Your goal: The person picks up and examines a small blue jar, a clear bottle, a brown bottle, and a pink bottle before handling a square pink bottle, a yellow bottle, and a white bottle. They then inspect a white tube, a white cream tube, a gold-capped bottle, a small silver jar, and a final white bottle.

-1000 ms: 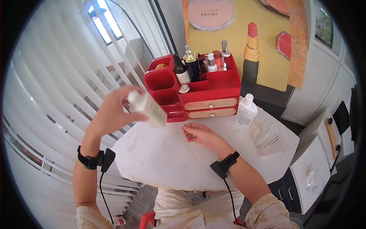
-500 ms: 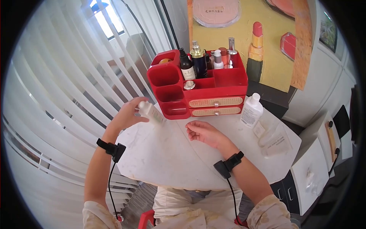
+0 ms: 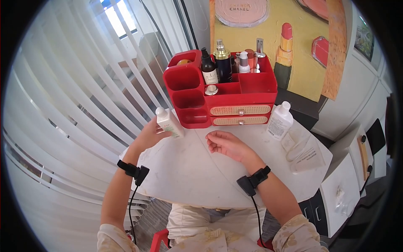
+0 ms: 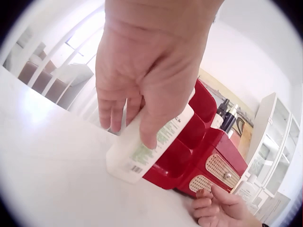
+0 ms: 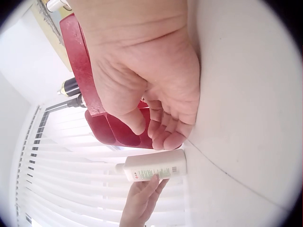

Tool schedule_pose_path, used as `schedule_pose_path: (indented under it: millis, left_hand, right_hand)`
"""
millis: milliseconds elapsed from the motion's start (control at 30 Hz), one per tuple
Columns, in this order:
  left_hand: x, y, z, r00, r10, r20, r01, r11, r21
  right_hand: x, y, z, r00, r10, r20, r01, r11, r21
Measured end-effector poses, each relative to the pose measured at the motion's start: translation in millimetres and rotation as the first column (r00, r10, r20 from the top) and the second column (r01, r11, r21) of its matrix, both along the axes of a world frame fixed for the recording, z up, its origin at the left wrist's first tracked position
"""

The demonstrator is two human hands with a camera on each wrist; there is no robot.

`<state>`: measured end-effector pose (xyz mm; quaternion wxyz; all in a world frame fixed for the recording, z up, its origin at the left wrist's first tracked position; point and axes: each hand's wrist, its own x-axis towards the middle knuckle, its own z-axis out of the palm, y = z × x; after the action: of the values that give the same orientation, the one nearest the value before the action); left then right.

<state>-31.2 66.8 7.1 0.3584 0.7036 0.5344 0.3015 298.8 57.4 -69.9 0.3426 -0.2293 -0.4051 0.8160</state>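
Observation:
In the head view a white bottle (image 3: 168,122) with green print stands at the left end of the red organizer (image 3: 239,99). My left hand (image 3: 150,133) grips it low down; the left wrist view shows the thumb on the labelled face and the other fingers behind. The bottle's base is right at the tabletop. My right hand (image 3: 228,145) rests on the table in front of the organizer, fingers loosely curled and holding nothing. A second white bottle (image 3: 280,121) stands by the organizer's right end. Beside it lies a clear plastic pouch (image 3: 305,156) with dark print.
The white marbled table (image 3: 197,176) has a curved front edge. Several cosmetic bottles, among them a dark gold-collared pump bottle (image 3: 222,63), stand in the organizer's top. Vertical blinds (image 3: 84,105) hang close on the left. A lipstick painting (image 3: 285,46) stands behind.
My left hand has lowered the tilted white bottle onto the table beside the organizer, and its grip sits lower on it. The right hand stays in place. The head view has shifted slightly.

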Motion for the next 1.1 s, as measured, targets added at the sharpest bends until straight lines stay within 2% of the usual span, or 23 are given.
schedule_pose_path:
  millis: [33, 133, 233, 333, 433, 533, 833, 1033, 1100]
  left_hand:
    - [-1, -1, 3, 0.998, -0.06, 0.034, 0.061, 0.998, -0.03]
    - [10, -11, 12, 0.983, 0.074, -0.17, -0.073, 0.997, 0.009]
    - [34, -15, -5, 0.929, 0.341, -0.144, -0.317, 0.934, 0.164]
    - [57, -22, -6, 0.887, 0.443, -0.131, -0.421, 0.892, 0.163]
    - [46, -17, -13, 0.896, 0.422, -0.137, -0.393, 0.898, 0.197]
    - [42, -18, -14, 0.909, 0.411, -0.075, -0.399, 0.907, 0.137]
    - [36, -11, -15, 0.94, 0.337, -0.046, -0.333, 0.94, 0.075]
    - [31, -4, -17, 0.967, 0.254, 0.021, -0.255, 0.966, 0.03]
    - [32, -10, -15, 0.931, 0.36, -0.05, -0.332, 0.899, 0.286]
  right_hand:
    - [0, 0, -1, 1.0, 0.002, -0.004, -0.002, 1.0, 0.0]
    - [0, 0, -2, 1.0, 0.004, 0.004, -0.004, 1.0, 0.006]
    - [-1, 1, -3, 1.0, -0.002, 0.016, 0.002, 1.0, 0.01]
    - [0, 0, -1, 1.0, 0.001, 0.017, -0.001, 1.0, 0.011]
    - [1, -1, -1, 1.0, 0.008, -0.006, -0.008, 1.0, 0.024]
    - [0, -2, 2, 1.0, -0.006, 0.03, 0.006, 1.0, 0.011]
    - [0, -1, 0, 1.0, 0.009, 0.012, -0.009, 0.999, 0.04]
    - [0, -1, 0, 1.0, 0.008, 0.014, -0.008, 0.999, 0.037]
    - [-1, -2, 0, 1.0, 0.004, 0.018, -0.004, 0.999, 0.044]
